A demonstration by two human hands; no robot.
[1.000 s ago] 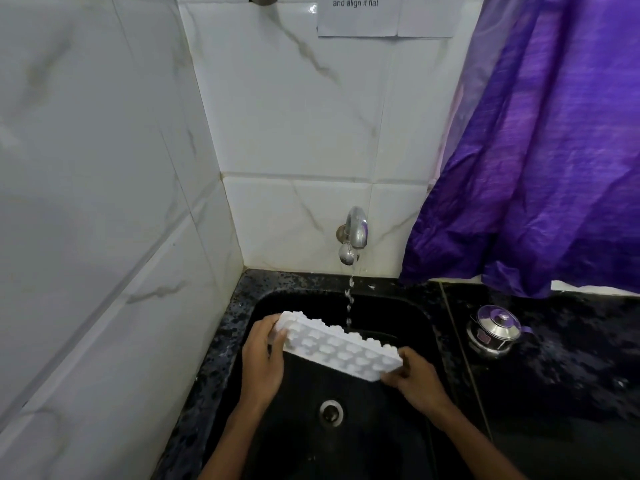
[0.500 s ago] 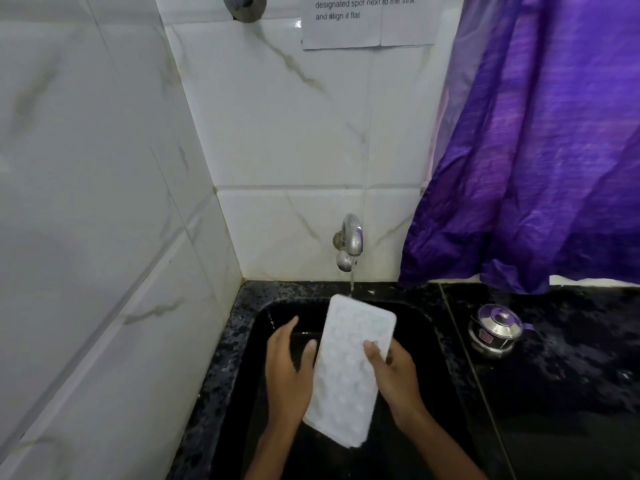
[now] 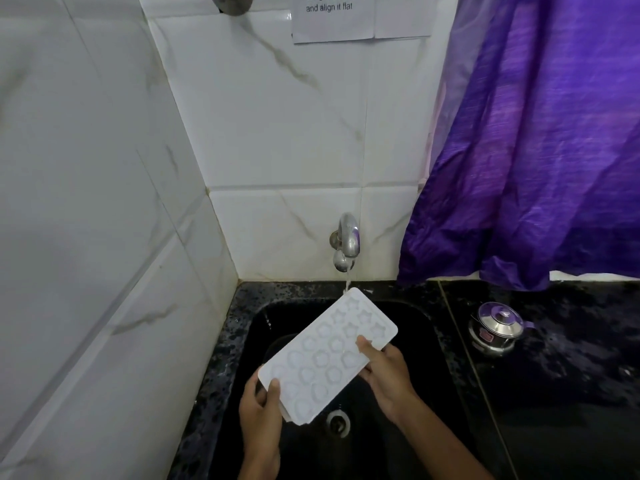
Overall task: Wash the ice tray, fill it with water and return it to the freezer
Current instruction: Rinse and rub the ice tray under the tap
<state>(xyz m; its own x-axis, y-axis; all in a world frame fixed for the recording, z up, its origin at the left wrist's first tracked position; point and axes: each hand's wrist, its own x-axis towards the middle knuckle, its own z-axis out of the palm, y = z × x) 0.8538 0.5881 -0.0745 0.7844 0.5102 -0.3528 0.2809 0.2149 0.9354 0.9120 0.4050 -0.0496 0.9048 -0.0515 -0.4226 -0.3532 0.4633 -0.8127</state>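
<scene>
A white ice tray (image 3: 325, 355) with star and round cavities is held tilted over the black sink (image 3: 242, 327), its cavity side facing me. My left hand (image 3: 261, 414) grips its lower left corner, thumb on top. My right hand (image 3: 386, 375) holds the right long edge, thumb on the tray face. A thin stream of water from the chrome tap (image 3: 346, 242) lands on the tray's far top corner.
The sink drain (image 3: 337, 422) lies below the tray. A small steel pot with a lid (image 3: 495, 329) stands on the black counter at the right. A purple curtain (image 3: 536, 150) hangs above it. White marble tiles close the left and back.
The tray was turned from cavities down and crosswise to cavities facing me, then swung diagonally so its far corner sits under the stream. My left hand moved down to the lower corner.
</scene>
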